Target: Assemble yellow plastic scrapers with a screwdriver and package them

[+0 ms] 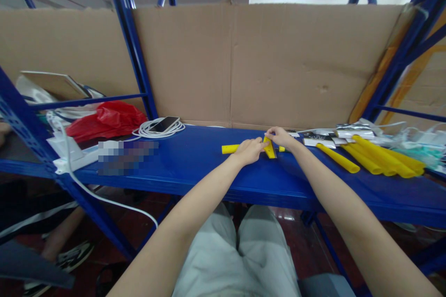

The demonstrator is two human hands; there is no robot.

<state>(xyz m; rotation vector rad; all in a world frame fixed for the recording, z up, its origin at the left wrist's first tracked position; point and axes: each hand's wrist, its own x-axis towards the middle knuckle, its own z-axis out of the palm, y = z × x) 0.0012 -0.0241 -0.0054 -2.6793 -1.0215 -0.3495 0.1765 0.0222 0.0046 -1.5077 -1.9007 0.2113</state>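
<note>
Over the middle of the blue shelf, my left hand (248, 150) is closed on a yellow scraper. Its round handle (229, 149) sticks out to the left from under my palm. The wide flat yellow scraper head (269, 149) shows beyond my left fingertips, with a thin dark edge along its right side. My right hand (279, 136) pinches the far upper end of that head. Whatever small part lies between the right fingertips is hidden. A small yellow piece (282, 149) shows just beside my right wrist, partly covered.
Several yellow tube-shaped handles (379, 160) lie at the right, with one handle (337, 158) apart. Black-and-white packets (318, 139) lie behind them. A phone (165, 124) rests on a coiled white cable (144, 130); a red bag (111, 118) is left. Cardboard (195, 65) walls the back.
</note>
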